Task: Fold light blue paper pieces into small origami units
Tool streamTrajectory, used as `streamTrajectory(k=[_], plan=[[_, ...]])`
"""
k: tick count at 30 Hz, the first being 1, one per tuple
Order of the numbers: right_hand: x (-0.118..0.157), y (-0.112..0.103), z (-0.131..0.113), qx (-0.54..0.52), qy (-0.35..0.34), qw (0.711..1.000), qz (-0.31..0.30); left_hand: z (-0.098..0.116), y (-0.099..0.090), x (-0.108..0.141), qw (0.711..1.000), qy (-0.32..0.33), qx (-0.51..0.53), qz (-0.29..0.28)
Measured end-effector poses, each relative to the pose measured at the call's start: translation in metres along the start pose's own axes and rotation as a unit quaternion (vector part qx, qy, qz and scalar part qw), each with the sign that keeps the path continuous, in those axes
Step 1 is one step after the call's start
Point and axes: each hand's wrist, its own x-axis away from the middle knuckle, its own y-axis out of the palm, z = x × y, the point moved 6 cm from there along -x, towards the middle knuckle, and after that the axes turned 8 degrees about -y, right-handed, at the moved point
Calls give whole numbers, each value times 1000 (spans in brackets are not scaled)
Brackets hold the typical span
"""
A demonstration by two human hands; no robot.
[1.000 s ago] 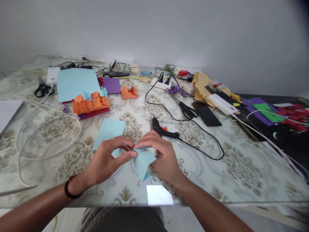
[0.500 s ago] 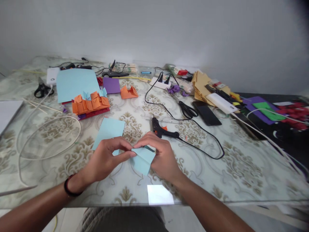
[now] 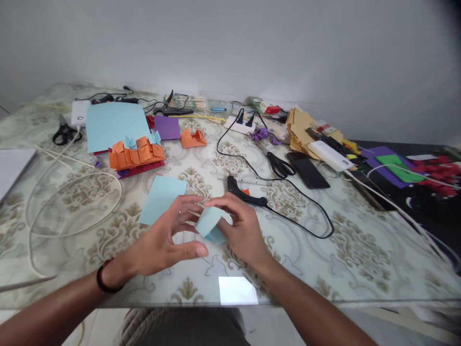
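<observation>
A small folded light-blue paper (image 3: 209,222) is gripped between the thumb and fingers of my right hand (image 3: 242,228), above the table. My left hand (image 3: 169,235) is open just left of it, thumb apart from the fingers, its fingertips close behind the paper's left edge. Whether they touch it I cannot tell. Beyond my left hand a flat light-blue sheet (image 3: 163,194) lies on the patterned tablecloth. A black glue gun (image 3: 247,194) rests past my right hand.
Folded orange pieces (image 3: 137,154) and a large blue sheet (image 3: 117,125) lie back left. Scissors (image 3: 280,166), a phone (image 3: 308,169) and a looping black cable are at centre right. A white cable (image 3: 120,192) curls on the left. A power strip (image 3: 239,125) stands behind.
My left hand has let go of the small blue paper and spread its fingers. The paper has turned and tilted in my right hand, showing a fold.
</observation>
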Motion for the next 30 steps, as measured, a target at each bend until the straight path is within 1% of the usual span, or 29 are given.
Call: streamTrajectory(k=[1,3,6,8,12,15,19,22,25,27,30], plan=[[0,1,1,3,9,1000,3,-1,1,1,999,12,-30,9],[2,5,3,4,25,1000,7,-2,3,4,992,32,-110,50],[5,13,5,7,37,999,15,-1,5,6,965,64,-230,111],[7,17,6,10,42,999,26,4,7,8,943,97,-284,145],[8,22,8,22,60,997,45,16,6,10,904,160,-342,200],[8,24,9,26,72,996,41,19,3,10,894,171,-351,221],[11,28,10,1,102,994,32,22,0,10,898,176,-340,219],[12,30,10,-22,106,994,26,17,-6,7,923,141,-291,209],[12,30,10,-25,102,994,27,9,-15,2,954,92,-211,194],[10,29,9,-22,93,995,32,7,-18,-1,964,86,-169,187],[8,26,8,-18,77,996,39,6,-19,-3,967,82,-147,190]])
